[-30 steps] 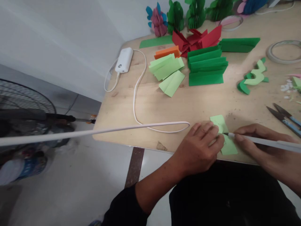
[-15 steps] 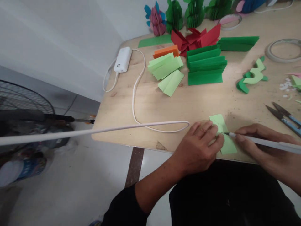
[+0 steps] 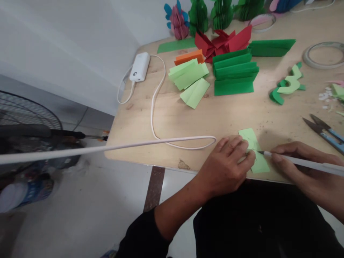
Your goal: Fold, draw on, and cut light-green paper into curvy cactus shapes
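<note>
A folded piece of light green paper (image 3: 260, 163) lies at the table's front edge, partly covered by fingers. My left hand (image 3: 227, 165) has its bent fingers on the paper's left side, pressing it against the table; its thumb is mostly hidden. In my right hand (image 3: 301, 161), closed around it, is a white pen (image 3: 309, 163) held slanted. The pen's dark tip meets the paper near its middle crease, just right of my left fingertips.
Scissors (image 3: 325, 132) lie right of my hands, below a wavy green paper strip (image 3: 291, 86). Folded light green (image 3: 189, 75), dark green (image 3: 235, 79) and red papers (image 3: 223, 44) sit farther back. A white cable (image 3: 153, 111) loops left of my left hand from a power bank (image 3: 139, 67).
The pen tip has shifted slightly to the right along the paper. The whole view has moved a little; my left hand stays on the paper.
</note>
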`<state>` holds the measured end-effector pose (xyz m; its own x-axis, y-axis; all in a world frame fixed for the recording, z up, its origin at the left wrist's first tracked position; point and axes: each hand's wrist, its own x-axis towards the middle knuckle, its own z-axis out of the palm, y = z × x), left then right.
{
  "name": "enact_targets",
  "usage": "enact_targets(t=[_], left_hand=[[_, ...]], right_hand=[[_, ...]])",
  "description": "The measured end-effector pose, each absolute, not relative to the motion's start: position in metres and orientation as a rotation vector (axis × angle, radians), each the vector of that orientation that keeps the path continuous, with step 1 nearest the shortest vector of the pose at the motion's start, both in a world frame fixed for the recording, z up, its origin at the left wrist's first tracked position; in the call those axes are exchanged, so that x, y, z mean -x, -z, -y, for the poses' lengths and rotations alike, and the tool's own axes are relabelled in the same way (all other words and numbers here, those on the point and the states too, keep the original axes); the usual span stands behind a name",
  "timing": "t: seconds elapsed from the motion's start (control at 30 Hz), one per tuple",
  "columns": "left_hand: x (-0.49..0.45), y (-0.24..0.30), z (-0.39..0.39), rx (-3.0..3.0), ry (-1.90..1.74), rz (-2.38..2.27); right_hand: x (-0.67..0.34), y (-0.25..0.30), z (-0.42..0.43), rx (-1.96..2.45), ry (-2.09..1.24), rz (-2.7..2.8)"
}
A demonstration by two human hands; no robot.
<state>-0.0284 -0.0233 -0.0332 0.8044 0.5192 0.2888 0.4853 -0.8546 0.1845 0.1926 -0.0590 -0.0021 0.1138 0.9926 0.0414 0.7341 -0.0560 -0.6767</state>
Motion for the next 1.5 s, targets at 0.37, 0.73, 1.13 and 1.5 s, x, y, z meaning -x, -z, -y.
enact_targets(t=[0.37, 0.73, 1.13, 1.5], left_hand=[[0.0282, 0.031, 0.0229, -2.87, -0.556, -0.813], [0.0272, 0.0298, 0.0235, -2.893, -0.545, -0.833], [0.0272, 0.031, 0.0228, -2.897, -0.584, -0.829], [0.0265, 0.0304, 0.023, -2.913, -0.61, -0.844]], right_hand=[[-0.1895, 0.0047, 0.0552, 1.873, -0.604, 1.637], [-0.1884, 0.0, 0.0523, 1.848, -0.623, 1.663], [-0.1905, -0.0013, 0.0538, 1.799, -0.565, 1.72], [-0.1927, -0.0013, 0.0581, 1.841, -0.529, 1.723]])
